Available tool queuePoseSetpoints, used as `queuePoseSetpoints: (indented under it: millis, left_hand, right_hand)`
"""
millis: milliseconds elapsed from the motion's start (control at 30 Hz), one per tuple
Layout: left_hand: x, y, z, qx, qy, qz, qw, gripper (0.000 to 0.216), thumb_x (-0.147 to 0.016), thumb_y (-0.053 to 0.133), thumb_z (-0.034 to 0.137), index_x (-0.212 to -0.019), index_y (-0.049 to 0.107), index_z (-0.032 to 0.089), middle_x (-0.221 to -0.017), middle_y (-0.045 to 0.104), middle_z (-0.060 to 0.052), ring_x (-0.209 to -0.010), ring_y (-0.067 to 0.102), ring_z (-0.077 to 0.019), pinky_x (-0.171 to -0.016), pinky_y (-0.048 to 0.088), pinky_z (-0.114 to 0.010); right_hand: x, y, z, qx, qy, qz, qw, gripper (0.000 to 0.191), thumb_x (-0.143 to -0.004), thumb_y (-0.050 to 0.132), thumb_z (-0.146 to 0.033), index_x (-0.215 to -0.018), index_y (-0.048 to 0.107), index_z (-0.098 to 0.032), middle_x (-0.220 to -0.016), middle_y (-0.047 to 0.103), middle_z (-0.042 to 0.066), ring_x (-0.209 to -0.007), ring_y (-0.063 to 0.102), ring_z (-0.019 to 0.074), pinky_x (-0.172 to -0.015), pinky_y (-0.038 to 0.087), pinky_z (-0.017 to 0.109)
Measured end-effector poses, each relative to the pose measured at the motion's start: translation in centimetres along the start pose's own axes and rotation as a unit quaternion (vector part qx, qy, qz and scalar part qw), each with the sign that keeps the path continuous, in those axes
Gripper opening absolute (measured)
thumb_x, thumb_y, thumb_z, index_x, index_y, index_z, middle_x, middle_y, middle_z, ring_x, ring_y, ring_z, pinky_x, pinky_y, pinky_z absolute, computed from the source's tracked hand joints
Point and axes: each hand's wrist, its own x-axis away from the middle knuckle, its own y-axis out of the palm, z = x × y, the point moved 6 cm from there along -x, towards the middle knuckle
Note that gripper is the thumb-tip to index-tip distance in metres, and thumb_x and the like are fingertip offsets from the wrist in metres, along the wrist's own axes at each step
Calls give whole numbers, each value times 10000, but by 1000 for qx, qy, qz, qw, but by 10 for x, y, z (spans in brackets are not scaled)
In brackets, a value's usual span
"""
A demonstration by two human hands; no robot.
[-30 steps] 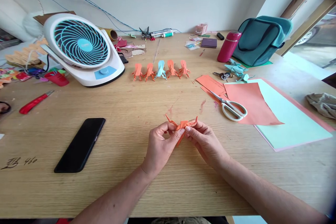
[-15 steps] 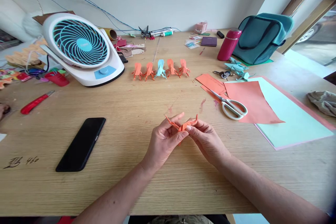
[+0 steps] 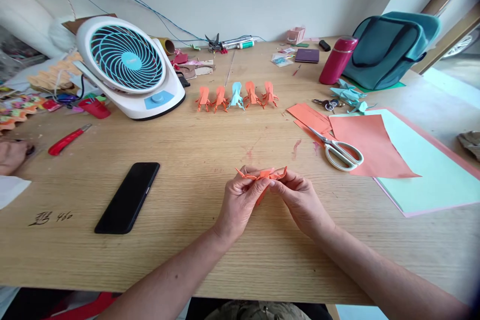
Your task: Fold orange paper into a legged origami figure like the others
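Both of my hands meet just above the wooden table [image 3: 225, 240] and pinch a small folded orange paper figure [image 3: 262, 175]. My left hand [image 3: 240, 200] has its fingers curled around the figure's left side. My right hand [image 3: 300, 200] grips the right side with thumb and fingertips. Thin paper points stick out past my fingers on both sides. Farther back stands a row of finished paper figures [image 3: 236, 96], orange ones with one light blue in the middle.
A black phone [image 3: 128, 197] lies to the left. White-handled scissors [image 3: 339, 150] rest on orange paper sheets [image 3: 367, 142] over a pale green sheet [image 3: 431, 170]. A fan [image 3: 127, 67], red cutter [image 3: 69, 139], pink bottle [image 3: 336, 60] and teal bag [image 3: 390, 50] stand around. Another person's hand [image 3: 11, 155] is at the left edge.
My left fingers, spread half a second ago, have closed back over the figure. The paper's points now lie flatter. The camera view has shifted slightly to the left.
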Motion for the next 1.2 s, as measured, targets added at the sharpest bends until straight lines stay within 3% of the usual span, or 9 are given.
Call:
queuePoseSetpoints:
  millis: [200, 367, 533, 767, 933, 1033, 1200]
  left_hand:
    - [0, 0, -5, 11, 1, 11, 1000, 147, -919, 722, 333, -990, 823, 253, -1000, 700, -53, -1063, 651, -217, -1011, 508, -383]
    - [-1, 6, -2, 61, 9, -32, 998, 136, -917, 725, 347, -982, 822, 278, -1017, 681, -34, -1070, 666, -206, -1062, 503, -390]
    - [-1, 6, 3, 12, 14, -36, 999, 165, -923, 710, 381, -930, 826, 264, -1034, 691, -45, -1123, 649, -228, -1085, 483, -403]
    - [1, -1, 6, -33, 19, 38, 999, 133, -904, 729, 333, -947, 823, 249, -911, 629, -25, -963, 653, -183, -953, 534, -334]
    - [1, -9, 22, -120, 72, 73, 987, 126, -915, 712, 289, -943, 826, 244, -868, 620, -30, -869, 616, -161, -804, 525, -279]
    - [1, -10, 31, -177, 120, 76, 974, 132, -904, 724, 235, -990, 822, 260, -846, 624, -26, -795, 588, -141, -709, 504, -248]
    - [3, -7, 37, -234, 163, 71, 956, 122, -905, 718, 217, -964, 819, 253, -844, 618, -28, -770, 586, -134, -694, 516, -238]
  right_hand:
    - [2, 2, -1, -18, -3, 7, 1000, 253, -683, 906, -411, -748, 733, -238, -811, 741, 4, -800, 638, 170, -822, 506, 316]
    - [3, 4, -2, -8, -4, -9, 1000, 225, -753, 856, -433, -784, 746, -239, -830, 736, 9, -810, 634, 170, -843, 503, 325]
    - [4, 3, -3, 2, -18, 2, 1000, 219, -758, 854, -423, -757, 734, -239, -811, 724, -2, -791, 620, 159, -817, 500, 308]
    - [5, 5, -10, 39, -40, -10, 998, 191, -758, 858, -399, -781, 747, -245, -797, 713, -3, -805, 626, 157, -816, 516, 293]
    - [5, -4, -18, 51, -64, 8, 997, 132, -828, 805, -359, -906, 753, -267, -888, 706, 5, -817, 600, 139, -748, 505, 257]
    - [6, -6, -19, 52, -64, 3, 997, 122, -862, 775, -353, -953, 751, -275, -887, 688, 6, -800, 573, 135, -751, 489, 263]
    - [6, -9, -20, 54, -58, 15, 997, 151, -855, 779, -393, -889, 740, -251, -806, 655, 6, -762, 540, 140, -722, 460, 272]
